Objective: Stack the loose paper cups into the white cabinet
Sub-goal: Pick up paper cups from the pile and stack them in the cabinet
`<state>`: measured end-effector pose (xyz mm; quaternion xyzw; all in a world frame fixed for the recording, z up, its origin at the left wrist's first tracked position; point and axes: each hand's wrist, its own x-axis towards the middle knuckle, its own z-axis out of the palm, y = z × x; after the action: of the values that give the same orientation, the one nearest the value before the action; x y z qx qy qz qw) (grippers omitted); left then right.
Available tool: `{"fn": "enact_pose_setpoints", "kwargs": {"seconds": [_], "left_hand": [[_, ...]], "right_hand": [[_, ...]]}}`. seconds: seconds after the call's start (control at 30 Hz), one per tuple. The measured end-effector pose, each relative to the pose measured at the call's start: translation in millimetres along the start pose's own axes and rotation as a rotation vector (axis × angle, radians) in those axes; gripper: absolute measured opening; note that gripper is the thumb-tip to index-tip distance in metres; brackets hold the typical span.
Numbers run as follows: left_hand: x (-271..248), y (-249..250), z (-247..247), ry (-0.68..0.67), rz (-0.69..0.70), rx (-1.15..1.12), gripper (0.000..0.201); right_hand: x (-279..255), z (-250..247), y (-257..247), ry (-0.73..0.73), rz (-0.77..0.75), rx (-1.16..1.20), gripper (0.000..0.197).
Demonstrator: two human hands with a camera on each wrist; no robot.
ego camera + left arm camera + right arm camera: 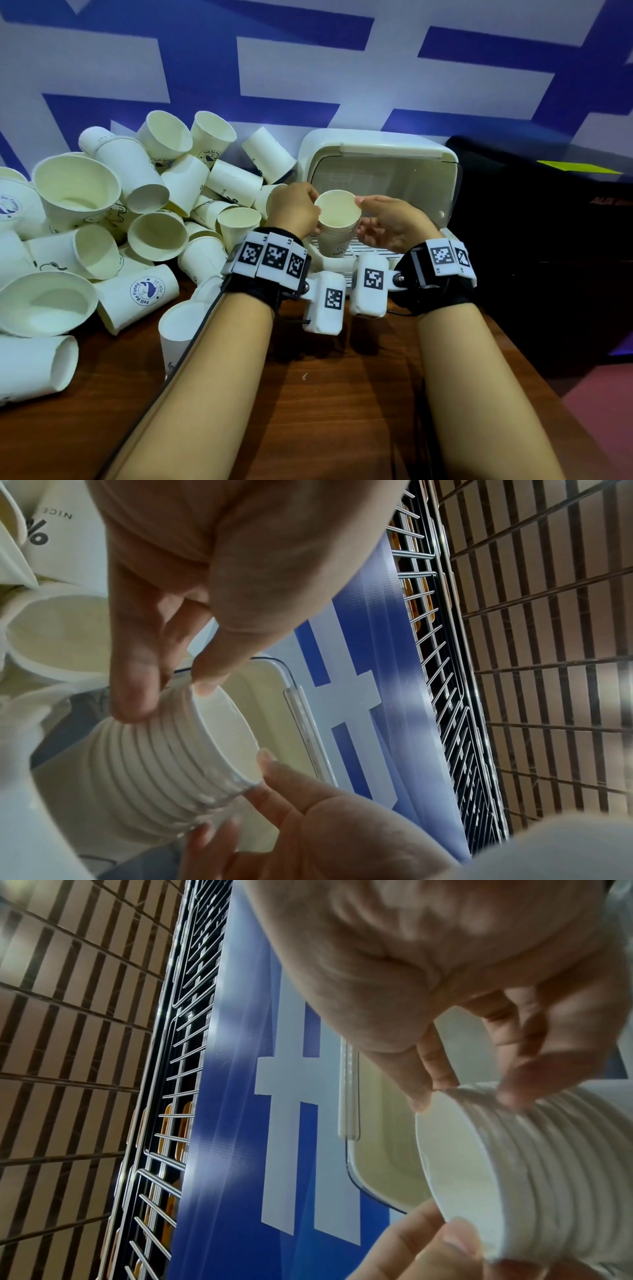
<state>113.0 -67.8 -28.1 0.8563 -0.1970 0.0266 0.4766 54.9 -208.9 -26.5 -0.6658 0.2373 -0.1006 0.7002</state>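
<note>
Two hands meet on one stack of cups [337, 222], held upright right in front of the white cabinet [376, 150], over its lower front ledge. The left hand [296, 209] pinches the stack's top rim from the side away from the black case: in the left wrist view the thumb sits on the top rim and a finger [135, 674] presses the ribbed band of nested rims just below it. The right hand [390, 219] grips the opposite side of the stack, thumb tip at the rim, other fingers curled round the wall lower down; right wrist view shows the same stack [534, 1177] w/ approx. eight or nine rims showing, packed tight. Exact count unclear.

Cabinet stands at the back of the wooden table [325, 404], against the blue-and-white wall [308, 68]. Its clear door [387, 192] is behind the stack; can't tell if it's fully up or partly down. Ribbed tray at the cabinet's base shows just under the hands.

Loose cups [113, 212] lie in a big heap on the table, on the cabinet's far side from the black case, the nearest ones touching the cabinet's side. Most lie on their sides or tilted, mouths pointing all ways; several carry a round blue logo. One cup [178, 339] stands upright near the left forearm, apart from the heap.

A black case [548, 222] sits just beside the cabinet, opposite the heap, w/ a yellow-green patch on top. Both wrists wear black straps w/ white marker blocks.
</note>
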Motion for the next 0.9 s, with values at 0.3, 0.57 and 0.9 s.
{"fn": "enact_pose_setpoints", "kwargs": {"seconds": [0.3, 0.57, 0.9], "left_hand": [[-1.9, 6.8, -4.0, -0.094, -0.043, 0.048, 0.022], [-1.0, 8.2, -1.4, -0.148, -0.058, 0.062, 0.039], [-8.0, 13.7, 0.0, -0.250, -0.115, -0.131, 0.039]], "right_hand": [[0.4, 6.6, -2.1, -0.055, 0.016, 0.047, 0.020], [10.0, 7.6, 0.2, -0.068, -0.033, 0.153, 0.016], [12.2, 11.6, 4.6, -0.079, -0.076, 0.065, 0.027]]}}
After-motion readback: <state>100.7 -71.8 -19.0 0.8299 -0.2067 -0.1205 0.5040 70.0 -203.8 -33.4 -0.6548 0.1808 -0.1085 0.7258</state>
